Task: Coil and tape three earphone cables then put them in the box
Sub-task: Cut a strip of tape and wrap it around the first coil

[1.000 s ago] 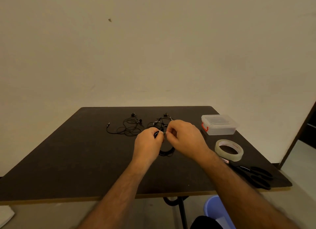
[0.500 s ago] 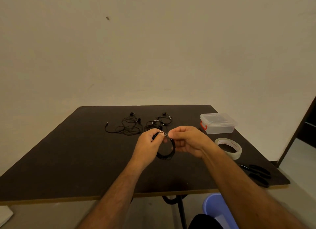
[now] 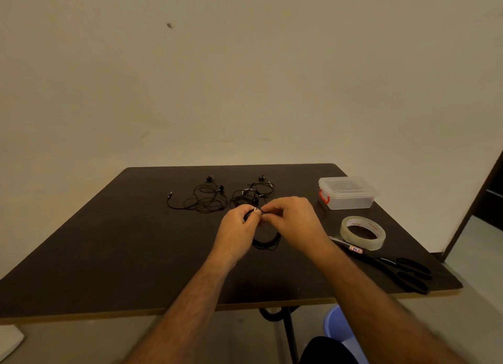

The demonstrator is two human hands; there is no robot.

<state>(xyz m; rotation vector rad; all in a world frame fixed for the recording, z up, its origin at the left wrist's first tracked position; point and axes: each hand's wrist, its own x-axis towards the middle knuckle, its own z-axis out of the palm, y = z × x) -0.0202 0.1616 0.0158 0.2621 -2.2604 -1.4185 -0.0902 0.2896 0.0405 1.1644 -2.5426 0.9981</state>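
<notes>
— Head view: what are the hands doing?
— Left hand [image 3: 236, 229] and right hand [image 3: 292, 222] are both pinching the coil [image 3: 268, 242] over the table [image 3: 109, 255], box [image 3: 347, 192] sitting closed nearby.

Plain beige wall [image 3: 245, 78] fills the upper frame, small dark mark [image 3: 169, 25] upper left. Dark square table [image 3: 95, 255] with a pale edge, centre. Grey floor [image 3: 476, 255] lower right, dark door frame [image 3: 473, 208] right edge. Dim, warm light.

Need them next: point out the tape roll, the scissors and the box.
tape roll [image 3: 362, 232]: head view, near side of its clear ring.
scissors [image 3: 408, 274]: head view, black handle loops.
box [image 3: 348, 192]: head view, clear lid.
</notes>
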